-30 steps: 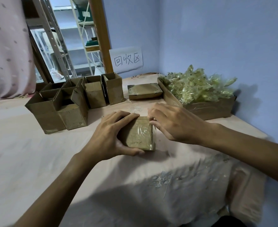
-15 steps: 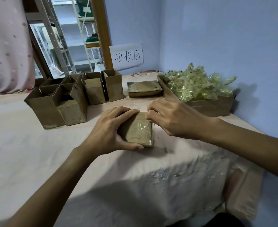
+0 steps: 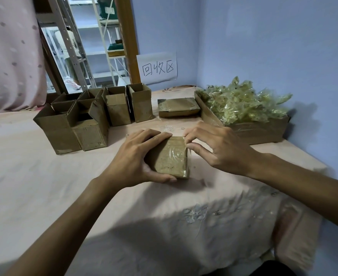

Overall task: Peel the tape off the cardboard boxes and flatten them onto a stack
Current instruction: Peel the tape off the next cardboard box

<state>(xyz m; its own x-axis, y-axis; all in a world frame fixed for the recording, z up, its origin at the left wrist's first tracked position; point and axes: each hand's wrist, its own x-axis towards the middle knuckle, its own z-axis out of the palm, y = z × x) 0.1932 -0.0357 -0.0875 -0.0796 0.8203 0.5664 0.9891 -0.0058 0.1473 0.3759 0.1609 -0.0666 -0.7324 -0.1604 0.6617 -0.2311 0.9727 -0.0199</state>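
— Head view first: where is the taped cardboard box [image 3: 170, 156], and what crowds it?
— It lies flat at the middle of the cloth-covered counter [image 3: 34, 186]. The left grip [image 3: 136, 158] clasps its left side, thumb along the near edge. The right grip [image 3: 218, 148] pinches at its far right corner, where clear tape [image 3: 177, 154] shines. Whether the tape has lifted, I cannot tell.
— And around it?
— At ten to eleven o'clock a cluster of open cardboard boxes [image 3: 88, 124] stands upright, near the left grip but apart from it. At twelve sits a flattened box stack [image 3: 178, 107]. At one to two is a cardboard tray [image 3: 259, 130] heaped with crumpled tape [image 3: 243, 100], close behind the right grip. A paper sign [image 3: 157, 67] is on the blue wall [image 3: 273, 46] beyond.
— Edges, room?
— The wall closes off twelve through three, and the counter's corner drops away at four. Bare cloth lies open from seven to nine.
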